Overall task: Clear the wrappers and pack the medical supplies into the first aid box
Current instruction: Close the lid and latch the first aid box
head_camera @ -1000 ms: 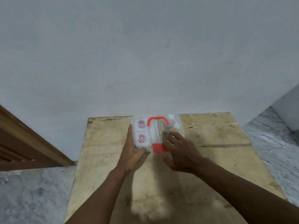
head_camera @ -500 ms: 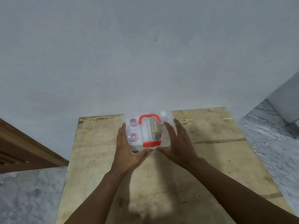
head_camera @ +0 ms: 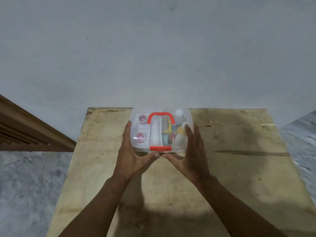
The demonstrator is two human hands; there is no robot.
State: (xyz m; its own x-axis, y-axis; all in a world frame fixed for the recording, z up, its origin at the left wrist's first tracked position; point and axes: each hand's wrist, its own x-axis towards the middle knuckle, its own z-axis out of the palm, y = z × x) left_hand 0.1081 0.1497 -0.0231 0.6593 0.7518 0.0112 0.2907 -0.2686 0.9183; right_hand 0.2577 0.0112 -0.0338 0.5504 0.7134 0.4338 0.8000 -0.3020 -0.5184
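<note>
We see first aid box (head_camera: 156, 134) lidded, supplies (head_camera: 179, 134) inside (packing looks done); left hand (head_camera: 131, 158) and right hand (head_camera: 191, 156), fingers straight, press its sides; latch (head_camera: 160, 148) maybe left.

The clear plastic first aid box with a red handle (head_camera: 156, 134) sits at the far edge of the pale plywood table (head_camera: 222, 177), against the grey wall (head_camera: 153, 57). The left hand (head_camera: 130, 158) lies along its left side and the right hand (head_camera: 193, 156) along its right, with both thumbs at the near edge. Inside, two pink-capped pots (head_camera: 140, 136) fill the left compartment. What seem to be white bottles (head_camera: 178, 113) fill the right.
</note>
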